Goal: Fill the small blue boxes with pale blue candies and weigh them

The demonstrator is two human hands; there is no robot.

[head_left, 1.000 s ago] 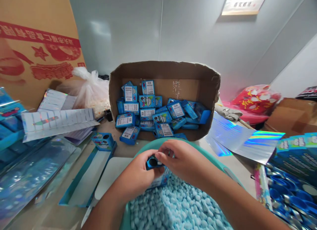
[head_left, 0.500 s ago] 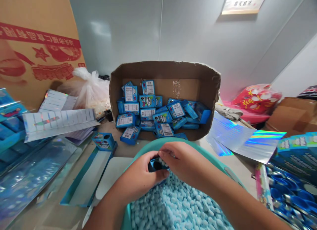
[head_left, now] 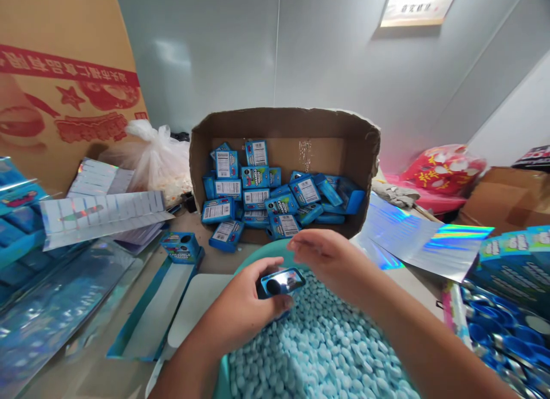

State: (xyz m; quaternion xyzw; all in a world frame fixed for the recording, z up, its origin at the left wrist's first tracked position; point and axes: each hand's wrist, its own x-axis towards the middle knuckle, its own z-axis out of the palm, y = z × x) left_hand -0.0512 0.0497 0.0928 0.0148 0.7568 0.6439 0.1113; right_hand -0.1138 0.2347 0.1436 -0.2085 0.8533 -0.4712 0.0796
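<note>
My left hand (head_left: 253, 301) holds a small blue tin (head_left: 282, 283) between thumb and fingers, above a teal tub (head_left: 262, 249) of light blue candies (head_left: 330, 342). The tin's top faces up, with a dark round spot and a shiny part. Just right of the tin, my right hand (head_left: 320, 253) hovers over the tub's far side, its fingers extended and nothing seen in them. Behind the tub, a cardboard box (head_left: 326, 147) holds several small blue packs (head_left: 256, 198).
At the left, one blue pack (head_left: 180, 247) stands on a long blue tray (head_left: 144, 324) beside a white lid-like piece (head_left: 197, 301). Shiny sheets (head_left: 425, 238) and a box of blue tins (head_left: 507, 330) are at the right. A plastic bag (head_left: 150, 158) sits back left.
My right hand has lifted away from the tin, up and to the right, and its fingers have opened. The tin's top is now uncovered. My left hand still grips it.
</note>
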